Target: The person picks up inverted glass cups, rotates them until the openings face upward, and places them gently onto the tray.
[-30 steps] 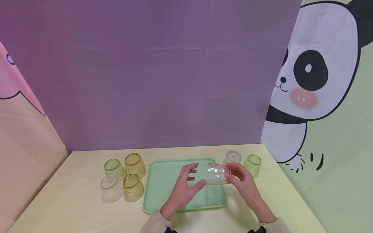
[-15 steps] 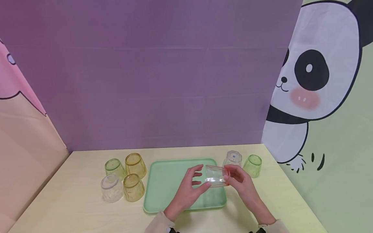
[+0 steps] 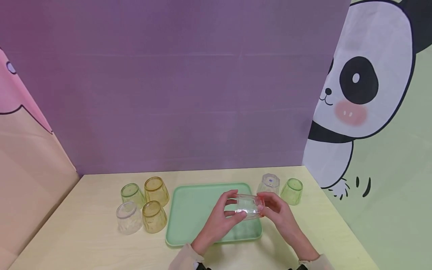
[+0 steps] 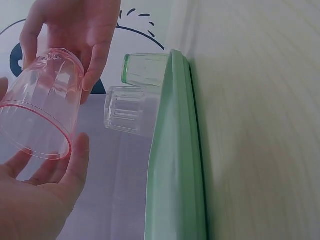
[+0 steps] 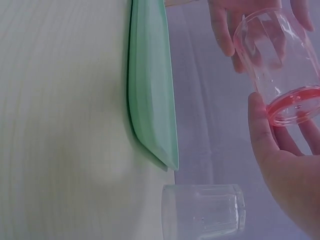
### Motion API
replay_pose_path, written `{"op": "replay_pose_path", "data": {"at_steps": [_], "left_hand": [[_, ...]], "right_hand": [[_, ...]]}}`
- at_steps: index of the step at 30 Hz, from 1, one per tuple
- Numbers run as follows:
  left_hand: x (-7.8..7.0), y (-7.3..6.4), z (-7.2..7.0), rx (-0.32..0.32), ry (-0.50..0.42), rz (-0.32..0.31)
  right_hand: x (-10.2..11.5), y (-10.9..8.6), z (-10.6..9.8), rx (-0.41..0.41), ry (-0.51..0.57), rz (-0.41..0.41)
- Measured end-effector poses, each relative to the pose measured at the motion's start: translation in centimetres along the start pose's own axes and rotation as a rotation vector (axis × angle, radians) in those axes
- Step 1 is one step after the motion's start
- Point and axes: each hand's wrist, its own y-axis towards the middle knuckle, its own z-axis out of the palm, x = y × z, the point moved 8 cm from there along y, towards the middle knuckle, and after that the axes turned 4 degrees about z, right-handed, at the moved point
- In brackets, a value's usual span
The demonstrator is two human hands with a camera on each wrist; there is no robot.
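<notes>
A clear, pink-tinted drinking glass (image 3: pixel 249 205) is held on its side above the green tray (image 3: pixel 189 219), mouth toward the left. My right hand (image 3: pixel 281 215) grips its base end, thumb in front and fingers behind. At the mouth end, my left hand (image 3: pixel 218 218) holds the rim between thumb and fingers. The left wrist view shows the pink rim of the glass (image 4: pixel 42 100) between the left fingertips and thumb. From the right wrist, a reddish ring shows at the base of the glass (image 5: pixel 280 65).
Left of the tray stand upside-down glasses: a green one (image 3: pixel 133 195), a clear one (image 3: pixel 129 218) and two amber ones, one behind (image 3: pixel 156 191) and one in front (image 3: pixel 154 217). Right of it are a clear glass (image 3: pixel 269 182) and a green glass (image 3: pixel 292 191). A purple backdrop (image 3: pixel 189 93) rises behind.
My left hand has moved right and its thumb and fingers have come onto the rim of the glass. My right hand has brought the glass slightly left and lower.
</notes>
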Motion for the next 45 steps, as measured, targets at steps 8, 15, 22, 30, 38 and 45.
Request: {"op": "replay_pose_path", "data": {"at_steps": [8, 15, 22, 30, 38, 45], "left_hand": [[-0.1, 0.0, -0.1, 0.006, 0.005, -0.004], [-0.3, 0.1, -0.6, 0.001, 0.022, -0.007], [-0.8, 0.2, -1.2, -0.003, 0.045, 0.007], [-1.2, -0.1, -1.5, -0.006, 0.062, 0.0], [-1.7, -0.1, -2.1, -0.017, 0.144, 0.019], [-1.9, -0.1, -2.8, -0.006, 0.22, 0.024]], "right_hand": [[0.0, 0.1, 0.2, 0.026, 0.006, -0.004], [0.3, 0.5, 0.6, 0.087, 0.001, -0.024], [0.5, 1.0, 0.6, 0.149, -0.059, 0.01], [0.8, 1.7, 0.8, 0.227, -0.151, -0.011], [1.6, 2.4, 0.9, 0.272, -0.247, -0.068], [2.2, 2.9, 0.6, 0.26, -0.335, -0.069]]}}
